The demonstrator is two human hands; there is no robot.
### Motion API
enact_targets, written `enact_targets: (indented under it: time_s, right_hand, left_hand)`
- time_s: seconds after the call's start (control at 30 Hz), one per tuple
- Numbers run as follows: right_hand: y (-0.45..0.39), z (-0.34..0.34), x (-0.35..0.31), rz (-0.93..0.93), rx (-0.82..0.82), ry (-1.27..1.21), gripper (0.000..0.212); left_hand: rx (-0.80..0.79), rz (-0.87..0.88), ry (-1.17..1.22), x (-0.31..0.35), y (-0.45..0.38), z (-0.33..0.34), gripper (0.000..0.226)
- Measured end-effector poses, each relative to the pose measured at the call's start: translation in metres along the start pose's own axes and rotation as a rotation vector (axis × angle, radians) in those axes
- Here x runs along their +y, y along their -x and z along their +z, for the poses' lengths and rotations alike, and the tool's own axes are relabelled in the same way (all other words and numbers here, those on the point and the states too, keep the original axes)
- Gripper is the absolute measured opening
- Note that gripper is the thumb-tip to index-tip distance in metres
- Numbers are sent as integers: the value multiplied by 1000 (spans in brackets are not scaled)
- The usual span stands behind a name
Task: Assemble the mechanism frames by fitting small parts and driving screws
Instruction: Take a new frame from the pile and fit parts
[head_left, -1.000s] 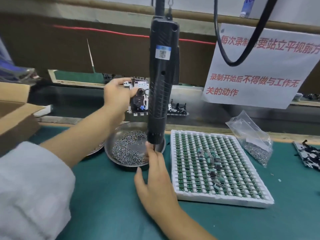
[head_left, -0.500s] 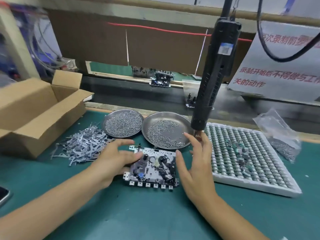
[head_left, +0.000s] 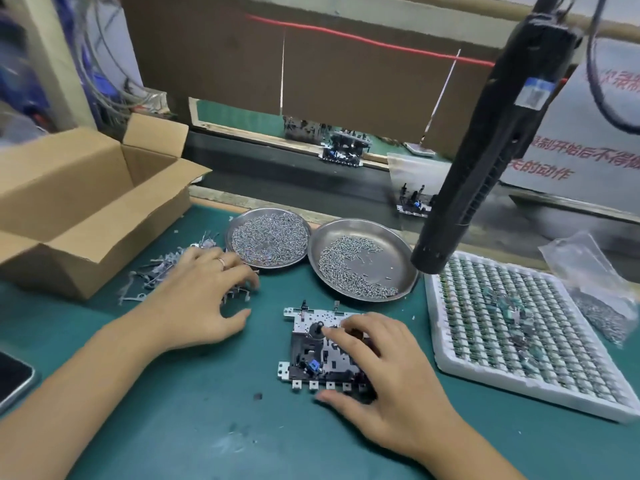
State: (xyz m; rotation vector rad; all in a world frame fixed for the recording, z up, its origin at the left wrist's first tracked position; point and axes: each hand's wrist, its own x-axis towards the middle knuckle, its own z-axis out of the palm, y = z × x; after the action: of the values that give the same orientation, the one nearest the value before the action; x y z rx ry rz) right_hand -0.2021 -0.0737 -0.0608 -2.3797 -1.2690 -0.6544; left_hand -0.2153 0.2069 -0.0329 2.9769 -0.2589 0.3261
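Observation:
A metal mechanism frame [head_left: 308,344] with black parts and a blue piece lies flat on the green mat. My right hand [head_left: 377,368] rests on its right half, fingers on top and thumb at its near edge. My left hand [head_left: 204,292] is over a pile of small grey metal brackets [head_left: 156,271], fingertips curled onto a few of them. Two steel dishes of screws sit behind: the left dish [head_left: 268,237] and the right dish [head_left: 360,259]. A black electric screwdriver [head_left: 485,147] hangs untouched above the right dish.
An open cardboard box [head_left: 86,206] stands at the left. A white tray of small green parts [head_left: 519,327] lies at the right, with a plastic bag of screws [head_left: 595,285] beyond it. A phone [head_left: 10,379] sits at the left edge. More frames [head_left: 343,150] rest on the conveyor behind.
The frame was carried from the conveyor down onto the mat. My left hand has left it and moved left to the bracket pile. My right hand has shifted onto the frame.

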Motion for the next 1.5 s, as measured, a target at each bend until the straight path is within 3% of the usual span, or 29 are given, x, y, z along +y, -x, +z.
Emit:
enact_targets:
  time_s: [0.1,0.17,0.3,0.43,0.57,0.73,0.87,1.03,1.17,1.33,1.5]
  right_hand:
    - [0,3,2,23,-41,24,60]
    - [1,5,3,27,-42,15,58]
    - [0,5,4,60,-30,-39,57]
    - [1,4,4,71,-27,-76,58]
    - [0,1,3,93,-37,-92,61]
    - [-5,-3,-2,189,82,-280,46]
    - [-9,-5,-5,305,198,-541,31]
    - [-7,-5,3,365,250,-629,17]
    - [-4,-9,11,420,230,-645,11]
    - [-2,-11,13,392,116,-507,11]
    - [-1,-10,10,329,109,-507,13]
  left_hand:
    - [107,34,8,-3,0,4,18]
    - [159,64,20,-3,-1,6,11]
    - [274,10,142,0,-5,4,14]
    - [357,-158,481,0,-9,1,5]
    - [459,-288,683,4,-11,-3,21]
    - [547,-133,823,40,-6,-6,14]
    - [442,44,997,80,0,6,11]
    - [312,158,1094,104,9,22,11]
    - [302,86,1027,102,9,24,11]
    - [213,-143,1052,99,11,24,15]
    - [151,-161,1022,100,13,23,14]
